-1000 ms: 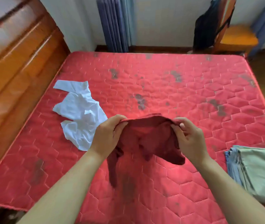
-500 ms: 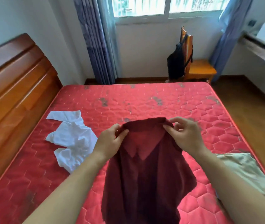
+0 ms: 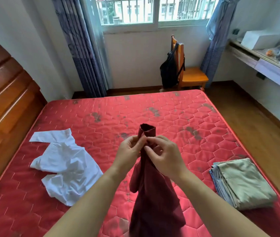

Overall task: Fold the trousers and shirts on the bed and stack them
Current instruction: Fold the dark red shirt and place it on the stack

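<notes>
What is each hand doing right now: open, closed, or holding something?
Left hand: closed, pinching the dark red shirt just below its collar.
Right hand: closed, pinching the same shirt right beside the left hand.

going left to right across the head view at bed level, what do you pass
wooden headboard → crumpled white shirt → dark red shirt, pinched by left hand and right hand → folded pile of clothes
</notes>
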Demonstrator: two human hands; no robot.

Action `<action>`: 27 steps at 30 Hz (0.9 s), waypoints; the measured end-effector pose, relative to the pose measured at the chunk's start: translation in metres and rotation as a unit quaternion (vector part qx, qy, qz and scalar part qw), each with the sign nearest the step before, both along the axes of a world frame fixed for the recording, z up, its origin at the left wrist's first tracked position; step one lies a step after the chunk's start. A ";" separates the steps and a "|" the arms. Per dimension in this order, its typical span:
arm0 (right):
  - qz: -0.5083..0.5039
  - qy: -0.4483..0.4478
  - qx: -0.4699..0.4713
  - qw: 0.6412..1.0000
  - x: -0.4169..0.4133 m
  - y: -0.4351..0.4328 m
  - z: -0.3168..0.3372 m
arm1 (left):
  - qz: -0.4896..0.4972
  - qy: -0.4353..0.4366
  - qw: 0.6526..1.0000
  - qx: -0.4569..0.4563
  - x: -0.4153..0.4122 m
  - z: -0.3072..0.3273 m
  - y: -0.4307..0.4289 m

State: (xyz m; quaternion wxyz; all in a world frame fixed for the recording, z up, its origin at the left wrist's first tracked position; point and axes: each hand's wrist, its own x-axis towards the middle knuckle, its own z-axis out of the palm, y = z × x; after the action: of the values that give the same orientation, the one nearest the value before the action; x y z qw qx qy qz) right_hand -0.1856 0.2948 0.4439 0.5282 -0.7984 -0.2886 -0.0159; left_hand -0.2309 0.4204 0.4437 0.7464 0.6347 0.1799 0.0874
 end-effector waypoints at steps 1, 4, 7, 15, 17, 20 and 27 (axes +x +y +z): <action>-0.019 -0.003 0.023 1.000 0.002 -0.002 0.001 | -0.005 -0.014 1.000 0.022 0.001 0.001 0.004; -0.116 -0.035 0.044 0.992 0.016 -0.010 0.004 | -0.031 -0.050 0.995 0.086 0.008 0.011 0.017; -0.042 0.063 0.032 0.997 0.033 -0.008 0.023 | -0.090 -0.106 0.984 0.108 0.017 0.032 0.027; -0.077 -0.086 0.111 0.987 0.043 0.015 0.089 | -0.097 -0.149 0.959 0.222 0.024 0.062 0.053; -0.096 -0.113 0.103 0.984 0.040 0.019 0.097 | -0.067 -0.161 0.958 0.229 0.023 0.055 0.051; -0.076 -0.072 0.072 0.992 0.033 0.020 0.091 | -0.052 -0.174 0.962 0.203 0.022 0.042 0.047; -0.073 -0.035 0.006 0.997 0.018 0.015 0.072 | -0.073 -0.158 0.968 0.181 0.010 0.006 0.052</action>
State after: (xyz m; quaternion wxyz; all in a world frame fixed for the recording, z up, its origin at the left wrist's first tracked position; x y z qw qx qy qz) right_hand -0.1678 0.3099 0.5154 0.5202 -0.8131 -0.2475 -0.0838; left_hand -0.2213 0.4726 0.4500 0.6423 0.7488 -0.0056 0.1633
